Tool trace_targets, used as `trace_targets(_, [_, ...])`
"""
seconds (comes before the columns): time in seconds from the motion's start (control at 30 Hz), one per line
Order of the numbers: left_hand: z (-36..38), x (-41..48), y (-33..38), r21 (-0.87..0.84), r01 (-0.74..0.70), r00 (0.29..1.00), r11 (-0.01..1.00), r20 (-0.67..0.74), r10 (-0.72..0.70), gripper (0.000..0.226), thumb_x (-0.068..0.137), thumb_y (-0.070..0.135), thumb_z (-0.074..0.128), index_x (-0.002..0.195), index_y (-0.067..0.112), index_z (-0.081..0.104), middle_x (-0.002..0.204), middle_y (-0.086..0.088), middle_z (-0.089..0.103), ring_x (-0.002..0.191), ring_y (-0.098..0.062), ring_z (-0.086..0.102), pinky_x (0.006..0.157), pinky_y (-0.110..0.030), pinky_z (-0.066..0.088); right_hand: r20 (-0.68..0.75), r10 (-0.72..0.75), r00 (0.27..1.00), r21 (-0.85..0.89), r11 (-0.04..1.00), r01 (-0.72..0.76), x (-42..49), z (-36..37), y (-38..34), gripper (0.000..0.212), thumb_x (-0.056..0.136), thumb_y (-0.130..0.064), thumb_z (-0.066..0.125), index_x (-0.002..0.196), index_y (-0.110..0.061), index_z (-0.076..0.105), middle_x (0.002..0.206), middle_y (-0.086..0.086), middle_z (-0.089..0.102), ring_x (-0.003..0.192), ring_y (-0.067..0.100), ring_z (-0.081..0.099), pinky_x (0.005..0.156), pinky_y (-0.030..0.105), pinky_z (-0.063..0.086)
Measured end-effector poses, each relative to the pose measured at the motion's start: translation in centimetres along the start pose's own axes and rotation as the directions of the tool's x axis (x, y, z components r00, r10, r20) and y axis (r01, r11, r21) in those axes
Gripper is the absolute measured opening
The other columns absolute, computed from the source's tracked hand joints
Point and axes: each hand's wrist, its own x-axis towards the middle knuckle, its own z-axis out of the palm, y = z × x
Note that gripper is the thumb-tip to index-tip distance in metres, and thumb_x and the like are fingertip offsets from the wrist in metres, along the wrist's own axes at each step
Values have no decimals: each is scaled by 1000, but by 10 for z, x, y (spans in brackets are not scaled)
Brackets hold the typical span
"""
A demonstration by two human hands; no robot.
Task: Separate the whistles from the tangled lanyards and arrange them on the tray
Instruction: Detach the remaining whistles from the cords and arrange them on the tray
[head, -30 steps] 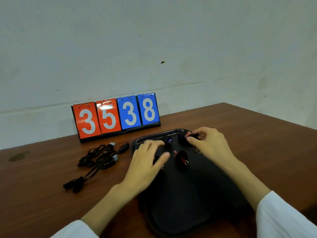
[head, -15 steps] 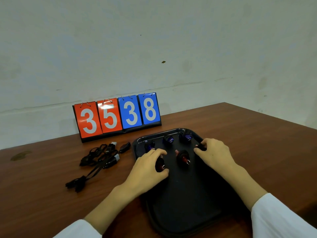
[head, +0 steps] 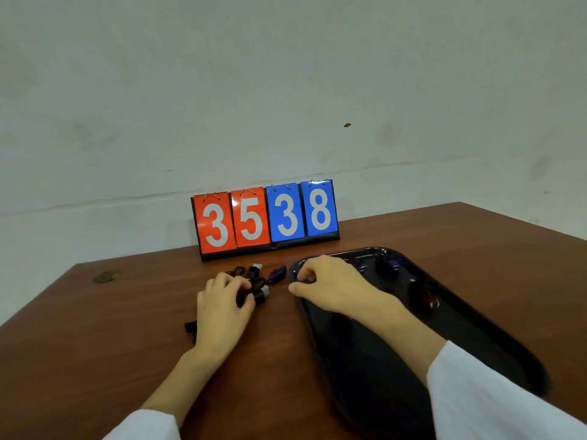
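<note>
A black tray [head: 495,354] lies on the right of the table. At its far end I see two blue whistles [head: 393,265] [head: 362,267], and a red whistle [head: 429,300] sits a little nearer. Left of the tray is a tangle of black lanyards [head: 254,279] with clips; one loose end [head: 190,329] sticks out near my left wrist. My left hand [head: 222,308] sits on the tangle, fingers and thumb curled round the cords. My right hand [head: 332,285] hovers over the tray's far left corner with curled fingers. Whether it holds anything is hidden.
A flip scoreboard [head: 266,217] reading 3 5 3 8 stands against the wall behind the lanyards. The brown table [head: 95,360] has its left corner near a stain [head: 106,276]. The right table edge runs behind the tray.
Both hands have left the middle of the tray and moved left. The left hand now grips the lanyards and the right hand is at the tray's left corner. The view has shifted left.
</note>
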Motion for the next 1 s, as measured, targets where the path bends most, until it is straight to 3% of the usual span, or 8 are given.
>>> trace_targets(0.13, [-2,1,-15,107,-59,995,993,88,50,31,87,44,56,113,28,61,110,8,51,105,-10,45,89,-29,36,75,-59,995,22,998,58,18,25,-28,34,87,-41,57,102,-12,66,105,6,67,94,18,62,83,32,51])
trace_targets(0.27, [1,5,-18,123,-145,987,982,91,134,54,86,46,57,134,27,43,130,2,45,119,-16,43,99,-33,33,79,-73,994,-2,997,73,21,38,-31,33,87,-42,56,107,-16,64,112,2,63,100,17,59,88,33,49])
trace_targets(0.4, [6,7,-17,160,-333,943,929,77,324,37,87,40,57,121,27,54,133,0,44,124,-18,40,102,-33,30,64,-64,996,25,998,63,20,40,-21,34,86,-45,56,109,-20,63,111,-2,63,99,13,59,85,29,48])
trace_targets(0.6, [14,16,-25,126,-166,977,978,154,146,34,88,49,51,112,24,56,118,5,46,111,-12,41,93,-28,33,9,-68,998,63,996,67,24,38,-14,25,87,-40,56,101,-22,66,101,-6,65,91,8,59,81,26,48])
trace_targets(0.7, [11,18,-25,8,-121,987,993,110,120,30,88,46,54,106,23,60,112,7,47,105,-9,40,89,-27,32,-31,-46,998,103,993,49,25,39,-12,28,86,-44,55,94,-21,67,91,-5,67,84,9,61,79,28,51])
trace_targets(0.83, [-18,18,2,-349,-72,997,934,-48,59,16,85,37,61,97,26,58,100,11,52,94,-4,48,82,-20,42,-75,-14,997,268,963,34,23,35,-19,49,87,-54,49,67,-11,60,55,-1,48,51,10,46,52,20,38])
trace_targets(0.93, [-40,15,27,-504,-79,996,860,-12,85,14,86,28,62,98,26,55,88,16,57,83,1,55,69,-10,44,-121,15,993,486,873,47,22,33,-30,34,86,-49,54,70,-21,63,59,-9,56,60,4,54,58,16,41])
trace_targets(1.0, [-47,12,35,-543,-85,994,836,16,112,18,85,26,63,101,24,54,81,8,61,75,-5,59,67,-16,49,-211,50,976,557,827,78,21,33,-37,23,86,-41,59,75,-22,65,66,-9,60,70,4,59,59,13,42])
